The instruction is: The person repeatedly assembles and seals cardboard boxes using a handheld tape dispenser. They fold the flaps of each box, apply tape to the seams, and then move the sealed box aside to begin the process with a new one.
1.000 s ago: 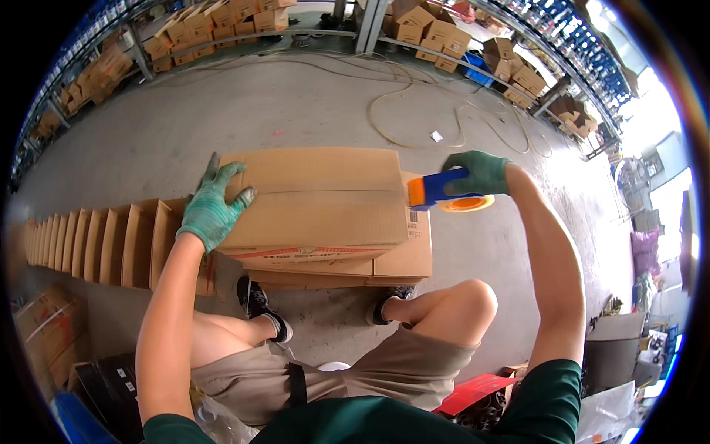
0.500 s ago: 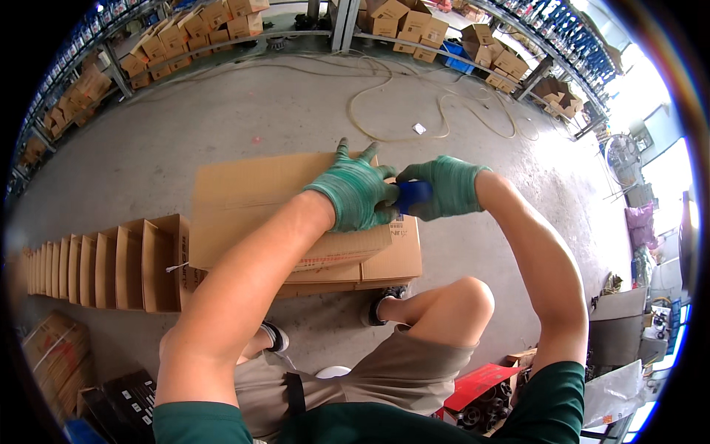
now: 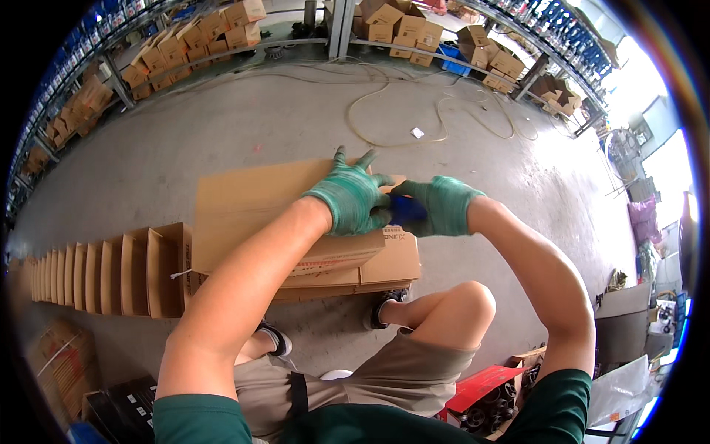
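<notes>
Smooth grey concrete floor runs from beyond the far edge of the work back to metal shelving, and more of it stretches to the right of the hands; a thin, pale hose loops across it in loose curves. To the left, a long row of upright brown cartons, set one behind another like open sleeves, comes close to the left end of the work and bounds the room on that side. Flat brown cardboard forms a straight-edged stack low down, and on it sits the closed carton, a rectangular block of matt board with a flat top and red print on its near side. The left forearm crosses over its near edge. In a green knitted glove, the left hand lies palm down near the right end of the top, its fingers spread wide. The right hand, gloved alike and slightly blurred, is curled around a blue tape dispenser at the carton's right end, near the left thumb; the glove covers much of the tool, and whether it touches the board cannot be told. Past them lies a small white scrap.
</notes>
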`<action>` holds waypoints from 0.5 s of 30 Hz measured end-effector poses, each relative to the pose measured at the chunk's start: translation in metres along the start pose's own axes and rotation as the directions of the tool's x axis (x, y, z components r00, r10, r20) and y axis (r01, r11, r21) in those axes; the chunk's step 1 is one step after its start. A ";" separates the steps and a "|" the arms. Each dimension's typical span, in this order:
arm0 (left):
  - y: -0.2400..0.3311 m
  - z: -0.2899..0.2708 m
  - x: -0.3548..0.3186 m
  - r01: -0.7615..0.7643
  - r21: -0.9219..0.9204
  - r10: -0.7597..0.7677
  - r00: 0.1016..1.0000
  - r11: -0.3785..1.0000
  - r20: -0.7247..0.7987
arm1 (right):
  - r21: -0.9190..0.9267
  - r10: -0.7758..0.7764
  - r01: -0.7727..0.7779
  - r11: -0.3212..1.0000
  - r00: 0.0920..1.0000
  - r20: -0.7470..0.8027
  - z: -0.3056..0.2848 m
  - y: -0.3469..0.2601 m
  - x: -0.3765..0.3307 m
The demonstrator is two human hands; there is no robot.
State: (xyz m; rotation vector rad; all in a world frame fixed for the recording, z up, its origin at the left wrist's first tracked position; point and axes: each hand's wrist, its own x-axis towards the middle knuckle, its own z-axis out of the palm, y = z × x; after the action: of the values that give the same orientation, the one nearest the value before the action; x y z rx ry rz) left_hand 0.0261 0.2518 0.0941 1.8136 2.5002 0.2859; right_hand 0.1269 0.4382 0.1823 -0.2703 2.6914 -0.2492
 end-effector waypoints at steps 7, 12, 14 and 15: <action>0.014 -0.018 0.004 0.038 0.060 -0.049 0.981 0.997 0.189 | -0.316 -0.075 0.133 0.939 0.979 0.190 0.106 0.005 0.018; 0.022 -0.010 0.022 0.144 0.099 -0.161 0.969 0.985 0.189 | 0.065 0.201 -0.190 0.980 0.934 -0.294 0.152 0.041 0.062; 0.037 -0.009 0.041 0.134 0.104 -0.153 0.965 0.986 0.215 | 0.104 0.225 -0.199 0.974 0.871 -0.436 0.224 0.091 0.087; 0.033 -0.014 0.036 0.116 0.088 -0.129 0.979 0.989 0.161 | -0.018 0.245 -0.270 0.963 0.898 -0.364 0.233 0.085 0.099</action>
State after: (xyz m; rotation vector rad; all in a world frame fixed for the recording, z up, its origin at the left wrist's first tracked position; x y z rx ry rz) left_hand 0.0438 0.2938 0.1158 1.6239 2.5251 0.0306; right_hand 0.1249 0.4668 -0.0832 0.1312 3.0613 -0.1351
